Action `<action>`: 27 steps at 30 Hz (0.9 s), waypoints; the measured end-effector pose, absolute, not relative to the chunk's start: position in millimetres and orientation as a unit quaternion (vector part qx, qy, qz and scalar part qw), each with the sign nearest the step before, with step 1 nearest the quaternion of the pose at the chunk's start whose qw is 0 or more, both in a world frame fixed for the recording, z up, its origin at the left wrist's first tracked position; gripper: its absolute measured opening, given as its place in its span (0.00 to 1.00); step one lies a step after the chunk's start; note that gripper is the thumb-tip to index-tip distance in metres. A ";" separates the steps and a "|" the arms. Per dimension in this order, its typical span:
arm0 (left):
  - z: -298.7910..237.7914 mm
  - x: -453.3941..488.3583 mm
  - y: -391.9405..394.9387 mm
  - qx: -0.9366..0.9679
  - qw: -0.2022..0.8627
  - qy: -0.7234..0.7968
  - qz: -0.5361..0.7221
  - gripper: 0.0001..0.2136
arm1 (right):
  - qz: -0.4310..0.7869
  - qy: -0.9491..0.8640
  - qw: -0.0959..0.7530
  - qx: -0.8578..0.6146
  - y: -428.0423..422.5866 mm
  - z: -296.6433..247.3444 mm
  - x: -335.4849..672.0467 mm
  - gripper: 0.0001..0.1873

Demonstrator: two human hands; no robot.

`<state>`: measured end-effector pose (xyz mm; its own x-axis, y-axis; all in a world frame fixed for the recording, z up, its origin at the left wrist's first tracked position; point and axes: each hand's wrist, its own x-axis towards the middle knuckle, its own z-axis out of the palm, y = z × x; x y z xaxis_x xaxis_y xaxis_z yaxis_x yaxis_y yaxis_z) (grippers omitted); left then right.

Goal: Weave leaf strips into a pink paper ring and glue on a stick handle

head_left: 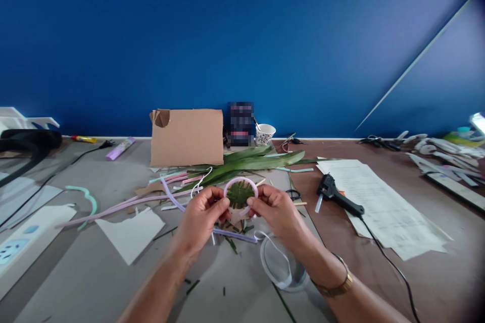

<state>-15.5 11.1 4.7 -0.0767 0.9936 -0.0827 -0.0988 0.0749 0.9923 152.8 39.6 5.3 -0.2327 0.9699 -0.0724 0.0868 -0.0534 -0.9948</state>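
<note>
Between my two hands is a pale pink ring (240, 179), tilted up toward me above the table. Dark green leaf pieces (239, 195) fill the view inside it; whether they are fixed in the ring I cannot tell. My left hand (204, 212) pinches its left edge, thumb in front. The right edge is pinched by my right hand (276, 212) in the same way. Below the ring lie a lavender strip (237, 235) and small green leaf cuttings (231, 245). A clear round plastic piece with a white band (278, 267) sits under my right forearm.
Long green leaves (261, 161) lie behind my hands, near a cardboard box (187, 136) and a patterned cup (265, 133). To the right, a black glue gun (339, 199) rests partly on paper sheets (386, 207). Leftward are pink strips (113, 209) and a power strip (26, 247).
</note>
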 end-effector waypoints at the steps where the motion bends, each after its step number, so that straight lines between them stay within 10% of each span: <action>1: 4.9 -15.9 10.6 0.436 0.528 0.510 0.521 0.09 | 0.548 -0.564 0.400 -0.471 39.8 5.1 153.6 0.07; 27: -0.2 -11.1 11.2 0.385 0.576 0.492 0.527 0.08 | 0.555 -0.579 0.406 -0.438 42.0 7.5 156.1 0.11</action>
<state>-11.1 11.2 -0.2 -0.0396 0.9861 -0.1612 -0.2279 0.1482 0.9623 156.1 42.0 7.5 -0.2862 0.9580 -0.0164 0.0571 0.0000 -0.9984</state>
